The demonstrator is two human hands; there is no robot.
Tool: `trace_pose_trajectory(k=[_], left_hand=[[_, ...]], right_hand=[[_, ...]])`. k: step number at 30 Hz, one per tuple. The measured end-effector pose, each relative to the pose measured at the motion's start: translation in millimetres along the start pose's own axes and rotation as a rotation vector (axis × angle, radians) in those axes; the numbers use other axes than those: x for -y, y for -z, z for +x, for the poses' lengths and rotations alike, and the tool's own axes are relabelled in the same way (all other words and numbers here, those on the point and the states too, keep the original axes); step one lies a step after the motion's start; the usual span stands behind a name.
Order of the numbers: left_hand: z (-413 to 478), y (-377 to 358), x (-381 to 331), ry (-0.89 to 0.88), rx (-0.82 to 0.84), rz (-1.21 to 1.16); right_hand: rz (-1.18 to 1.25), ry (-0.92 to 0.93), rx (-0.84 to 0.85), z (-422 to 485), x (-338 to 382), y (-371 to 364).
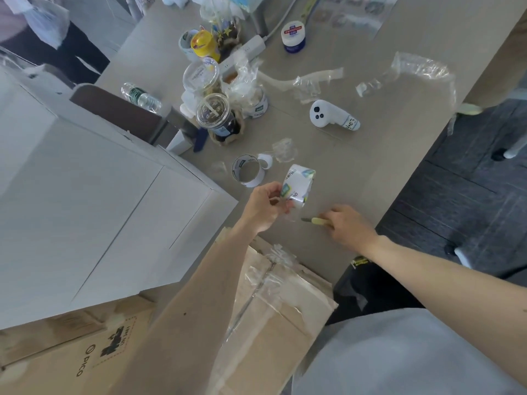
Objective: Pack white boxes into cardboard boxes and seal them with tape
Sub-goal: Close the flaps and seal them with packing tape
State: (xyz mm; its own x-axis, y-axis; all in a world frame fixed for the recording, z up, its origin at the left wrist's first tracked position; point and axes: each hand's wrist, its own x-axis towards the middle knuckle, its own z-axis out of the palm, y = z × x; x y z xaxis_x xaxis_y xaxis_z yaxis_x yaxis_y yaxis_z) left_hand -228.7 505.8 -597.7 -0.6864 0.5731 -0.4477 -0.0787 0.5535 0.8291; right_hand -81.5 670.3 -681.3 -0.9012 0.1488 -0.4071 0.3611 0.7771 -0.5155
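My left hand (266,205) grips a roll of clear tape (298,185) with a white printed core, lifted a little above the grey table (356,172). Just to its right, my right hand (349,225) holds a small cutter with a pale yellow handle (315,221), its dark tip pointing left toward the tape. A cardboard box (273,315) with clear tape along its closed flaps lies under my left forearm. Large white boxes (94,189) stand at the left, above another cardboard box printed PICO (71,352).
A bare tape core (248,173) lies on the table just beyond my left hand. Crumpled tape scraps (285,149), a white controller (332,115), plastic cups and jars (212,111), a water bottle (141,96) and a power strip (245,49) crowd the table's far part. Dark floor lies right.
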Motion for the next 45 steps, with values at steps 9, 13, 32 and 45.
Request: trace_pose_trajectory(k=[9, 13, 32, 45], left_hand=[[10, -25, -18, 0.028, 0.184, -0.071], [31, -39, -30, 0.047, 0.256, -0.011], [105, -73, -33, 0.295, 0.017, 0.400], [95, -72, -37, 0.470, -0.067, 0.817]], right_hand=[[0.676, 0.084, 0.084, 11, -22, 82], [0.605, 0.205, 0.064, 32, -37, 114], [-0.344, 0.301, -0.044, 58, -82, 139], [-0.331, 0.268, 0.065, 57, -73, 128]])
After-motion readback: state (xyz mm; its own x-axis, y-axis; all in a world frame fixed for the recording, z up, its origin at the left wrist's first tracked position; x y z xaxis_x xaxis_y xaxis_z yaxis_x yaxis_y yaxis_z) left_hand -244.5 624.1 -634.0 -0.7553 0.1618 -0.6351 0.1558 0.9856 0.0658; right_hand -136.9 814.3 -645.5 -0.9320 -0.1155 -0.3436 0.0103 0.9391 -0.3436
